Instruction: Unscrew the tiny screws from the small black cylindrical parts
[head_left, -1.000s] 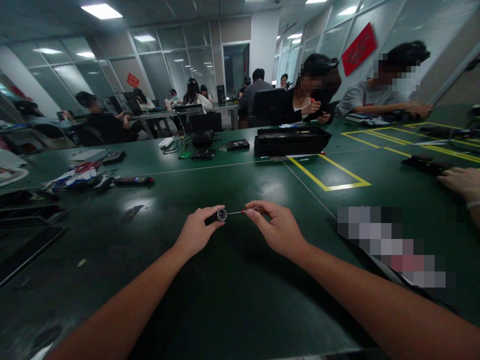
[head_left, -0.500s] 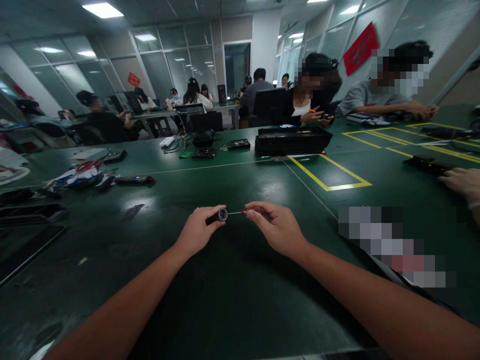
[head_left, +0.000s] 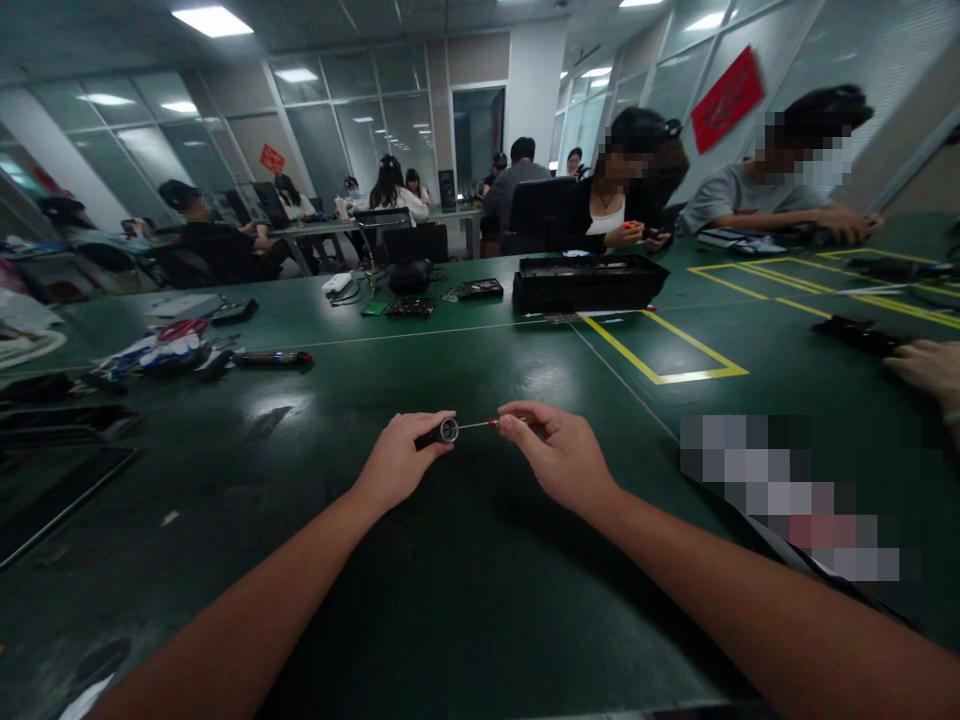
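Observation:
My left hand (head_left: pixel 403 458) is closed around a short black cylinder (head_left: pixel 447 431) with a silver ring at its round end, which looks like a small flashlight. The ringed end faces toward me. Between the thumb and fingers of my right hand (head_left: pixel 556 447) is a small screwdriver (head_left: pixel 491 423) with a red-collared handle and a thin metal shaft. The shaft points left, and its tip is at or very near the silver ring; whether it touches I cannot tell. Both hands are held above the green table (head_left: pixel 450 600). My fingers hide most of the screwdriver's handle.
A long black case (head_left: pixel 589 285) lies at the far side. To the left are a dark pen-like tool (head_left: pixel 271 359), gloves (head_left: pixel 171 352) and a dark flat panel (head_left: pixel 60 500). Circuit boards (head_left: pixel 409 308) lie beyond. A co-worker's hand (head_left: pixel 928 368) is at the right edge; other people sit around.
The screwdriver's handle end has risen slightly, so the shaft slopes a little more down to the left. My left hand keeps its hold on the black cylinder. The whole view has shifted slightly.

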